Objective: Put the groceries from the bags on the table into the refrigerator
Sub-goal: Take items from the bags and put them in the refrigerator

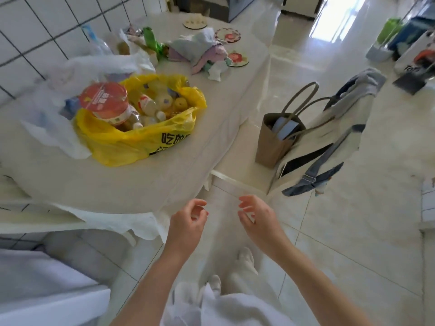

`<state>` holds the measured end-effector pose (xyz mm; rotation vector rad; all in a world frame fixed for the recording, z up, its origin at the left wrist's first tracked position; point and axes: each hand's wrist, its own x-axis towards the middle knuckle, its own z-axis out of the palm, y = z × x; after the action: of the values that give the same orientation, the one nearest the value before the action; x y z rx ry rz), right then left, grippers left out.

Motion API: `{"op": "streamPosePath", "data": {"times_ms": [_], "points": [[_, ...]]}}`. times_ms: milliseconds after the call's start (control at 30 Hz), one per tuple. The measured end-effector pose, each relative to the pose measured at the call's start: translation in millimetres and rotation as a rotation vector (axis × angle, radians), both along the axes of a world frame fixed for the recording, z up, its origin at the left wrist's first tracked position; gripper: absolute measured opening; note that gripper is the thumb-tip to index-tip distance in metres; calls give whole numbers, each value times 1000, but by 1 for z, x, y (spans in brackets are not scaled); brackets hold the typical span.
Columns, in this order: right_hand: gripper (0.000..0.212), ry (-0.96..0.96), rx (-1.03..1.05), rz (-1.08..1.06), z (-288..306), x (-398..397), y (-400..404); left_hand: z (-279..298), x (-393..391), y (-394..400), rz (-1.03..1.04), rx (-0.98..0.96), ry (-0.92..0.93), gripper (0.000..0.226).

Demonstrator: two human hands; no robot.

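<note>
A yellow plastic bag (122, 142) stands open on the white-covered table (146, 182), holding several small drink bottles (150, 107) and a tub with a red lid (103, 96). A white plastic bag (47, 128) lies crumpled beside it on the left. My left hand (188, 222) and my right hand (256, 215) hover side by side in front of the table's near corner, over the floor. Both have loosely curled fingers and hold nothing. The refrigerator is not in view.
A pile of cloths (204, 52), coasters (228, 35) and a green bag (151, 42) sit at the table's far end. A brown paper bag (273, 142) and a canvas tote (334, 128) rest on a chair to the right. Tiled floor extends beyond.
</note>
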<state>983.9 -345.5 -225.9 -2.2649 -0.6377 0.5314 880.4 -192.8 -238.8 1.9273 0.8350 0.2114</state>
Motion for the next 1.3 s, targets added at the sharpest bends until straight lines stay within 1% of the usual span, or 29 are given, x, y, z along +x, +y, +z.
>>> {"op": "streamPosePath", "data": {"times_ms": [133, 267, 433, 533, 667, 833, 933, 1167, 1233, 1300], "points": [[26, 9, -12, 133, -6, 52, 35, -5, 32, 18, 154, -38, -4, 19], [28, 23, -25, 299, -6, 117, 69, -9, 84, 37, 291, -16, 8, 14], [30, -24, -26, 467, 1, 179, 105, -2, 135, 48, 359, 5, 25, 13], [29, -32, -25, 539, -1, 209, 132, 0, 152, 58, 406, 2, 44, 13], [29, -15, -39, 624, -5, 229, 167, -3, 157, 79, 487, -9, 64, 13], [30, 15, -60, 721, -9, 241, 220, -6, 159, 130, 598, 6, 83, 15], [29, 5, -45, 739, -8, 244, 255, -8, 159, 168, 623, 38, 95, 13], [27, -33, -69, 791, -8, 253, 324, 0, 162, 255, 766, 116, 64, 17], [29, -40, -88, 801, -7, 256, 341, 2, 161, 272, 813, 129, 64, 15], [30, -65, -93, 829, -6, 260, 358, 1, 162, 283, 818, 155, 93, 11]]}}
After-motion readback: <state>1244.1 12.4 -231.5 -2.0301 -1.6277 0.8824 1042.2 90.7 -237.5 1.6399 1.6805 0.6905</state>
